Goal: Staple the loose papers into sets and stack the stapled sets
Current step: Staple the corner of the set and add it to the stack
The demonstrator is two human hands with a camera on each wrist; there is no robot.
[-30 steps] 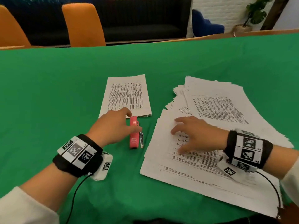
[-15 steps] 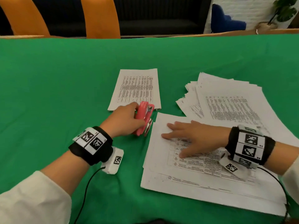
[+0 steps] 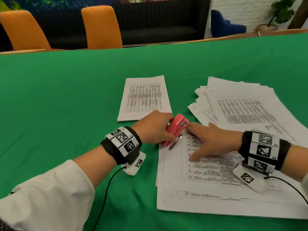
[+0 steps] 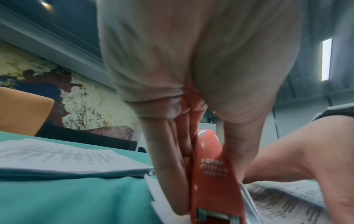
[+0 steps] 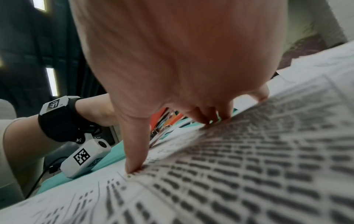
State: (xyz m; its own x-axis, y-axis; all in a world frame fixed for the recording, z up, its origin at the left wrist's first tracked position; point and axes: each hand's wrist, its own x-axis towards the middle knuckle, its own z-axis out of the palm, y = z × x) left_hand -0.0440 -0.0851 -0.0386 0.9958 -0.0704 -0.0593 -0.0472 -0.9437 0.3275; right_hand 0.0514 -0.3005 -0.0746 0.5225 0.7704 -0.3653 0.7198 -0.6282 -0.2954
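Observation:
My left hand (image 3: 155, 129) grips a pink stapler (image 3: 176, 128) between thumb and fingers, tilted, its rear end over the top left corner of the near paper set (image 3: 208, 174). The left wrist view shows the same stapler (image 4: 212, 178) up close in my left hand (image 4: 191, 113), paper edges beside it. My right hand (image 3: 210, 140) lies flat with spread fingers, pressing that set down; its fingertips (image 5: 134, 168) press the printed sheet (image 5: 249, 166). A neat set of printed papers (image 3: 145, 99) lies on the green table (image 3: 66, 97) behind my left hand.
A fanned pile of loose printed sheets (image 3: 246, 110) covers the table to the right. Two orange chairs (image 3: 101, 25) stand beyond the far edge, with a dark sofa (image 3: 158, 20) behind them. Cables run from both wrist cameras toward me.
My left hand picked the stapler up off the table, tilted it and brought it right onto the corner of the near set. My right hand stayed pressing on the papers.

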